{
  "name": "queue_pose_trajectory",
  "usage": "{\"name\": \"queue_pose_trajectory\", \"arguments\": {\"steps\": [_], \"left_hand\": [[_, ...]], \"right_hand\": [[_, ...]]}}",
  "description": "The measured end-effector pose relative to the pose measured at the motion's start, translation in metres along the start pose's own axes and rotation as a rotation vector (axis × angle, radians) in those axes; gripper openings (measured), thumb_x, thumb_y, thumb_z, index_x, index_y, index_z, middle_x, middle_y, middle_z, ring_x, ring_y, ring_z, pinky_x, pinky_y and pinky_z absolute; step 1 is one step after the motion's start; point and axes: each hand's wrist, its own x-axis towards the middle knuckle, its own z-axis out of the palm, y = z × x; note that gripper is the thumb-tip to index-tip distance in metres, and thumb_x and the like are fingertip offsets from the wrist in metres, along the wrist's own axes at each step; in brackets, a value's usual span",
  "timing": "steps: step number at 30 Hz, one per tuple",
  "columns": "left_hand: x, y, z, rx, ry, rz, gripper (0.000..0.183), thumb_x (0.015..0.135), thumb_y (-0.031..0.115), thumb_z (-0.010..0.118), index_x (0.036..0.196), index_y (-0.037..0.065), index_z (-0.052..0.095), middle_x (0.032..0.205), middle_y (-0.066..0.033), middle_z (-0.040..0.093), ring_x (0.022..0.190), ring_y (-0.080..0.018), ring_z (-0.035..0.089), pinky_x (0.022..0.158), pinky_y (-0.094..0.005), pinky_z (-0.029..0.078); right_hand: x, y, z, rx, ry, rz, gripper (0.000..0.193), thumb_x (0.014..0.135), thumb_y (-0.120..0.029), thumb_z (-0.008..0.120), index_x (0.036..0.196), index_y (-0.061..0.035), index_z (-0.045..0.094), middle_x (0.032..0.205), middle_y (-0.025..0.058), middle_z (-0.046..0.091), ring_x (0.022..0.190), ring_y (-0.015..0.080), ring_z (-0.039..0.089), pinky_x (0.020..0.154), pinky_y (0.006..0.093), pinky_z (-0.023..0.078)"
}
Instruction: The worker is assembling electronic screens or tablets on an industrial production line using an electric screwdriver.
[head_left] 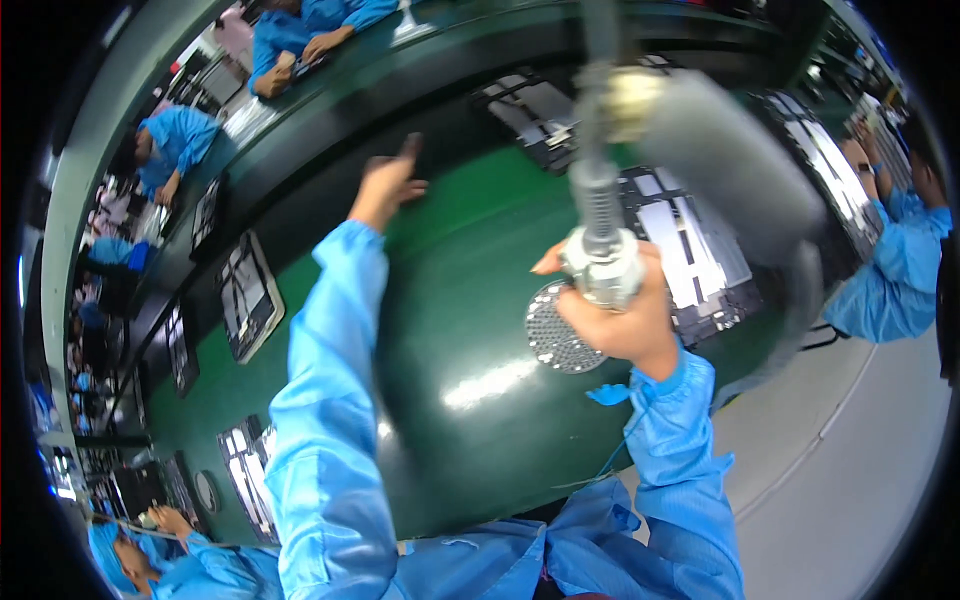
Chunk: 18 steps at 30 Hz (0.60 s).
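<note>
My right hand [630, 325] is wrapped around an upright electric screwdriver [607, 268], its pale top end showing and a grey ribbed cable sleeve [598, 190] rising from it. The tool's tip is hidden under my hand. Partly behind that hand lies a round metal plate [560, 335] full of small holes. To its right sits an opened flat device [690, 250] with silver panels and black strips. My left hand [385, 190] reaches far forward over the dark strip at the table's far side, index finger stretched out and thumb apart, holding nothing.
A large blurred grey cylinder [735, 150] with a yellowish end hangs at the upper right. Opened flat devices lie at the far side [530, 110], the left [247, 295] and the near left [245, 470] of the green table [470, 430]. People in blue sit around, one close at right [895, 250].
</note>
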Motion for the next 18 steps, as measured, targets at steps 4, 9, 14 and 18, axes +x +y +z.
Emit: {"name": "queue_pose_trajectory", "arguments": {"steps": [4,9,14,18], "left_hand": [[0.013,0.042,0.135,-0.023,-0.012,-0.291,0.042,0.090,0.026,0.072,0.118,-0.001,0.058,0.103,-0.0133,0.069,0.085,-0.0270,0.067,0.078,-0.0428,0.057],[0.061,0.045,0.171,-0.226,-0.128,-0.337,0.041,0.089,0.019,0.071,0.121,-0.002,0.055,0.104,-0.0157,0.067,0.087,-0.0287,0.067,0.080,-0.0456,0.058],[0.092,0.031,0.191,-0.413,-0.224,-0.441,0.042,0.089,0.012,0.071,0.124,-0.003,0.053,0.104,-0.0181,0.066,0.089,-0.0303,0.067,0.082,-0.0483,0.058],[0.089,0.042,0.188,-0.507,0.050,-0.221,0.053,0.086,0.009,0.069,0.129,-0.005,0.041,0.115,-0.0226,0.059,0.094,-0.0327,0.065,0.079,-0.0479,0.057]], "right_hand": [[0.005,0.019,0.005,-0.020,0.058,-0.064,0.032,0.066,-0.001,0.070,0.099,-0.0013,0.070,0.089,0.0107,0.071,0.075,0.0179,0.070,0.067,0.0305,0.054],[0.016,0.009,0.008,0.083,0.066,-0.229,0.019,0.069,-0.004,0.068,0.086,0.0022,0.063,0.079,0.0181,0.065,0.070,0.0378,0.064,0.062,0.0412,0.053],[0.009,0.016,0.000,0.037,0.091,-0.182,0.026,0.068,-0.003,0.072,0.092,0.0024,0.066,0.081,0.0146,0.065,0.070,0.0306,0.066,0.062,0.0359,0.052],[0.009,0.013,0.002,0.070,0.073,-0.242,0.025,0.067,-0.004,0.072,0.090,0.0025,0.065,0.078,0.0147,0.063,0.066,0.0309,0.064,0.059,0.0359,0.051]]}}
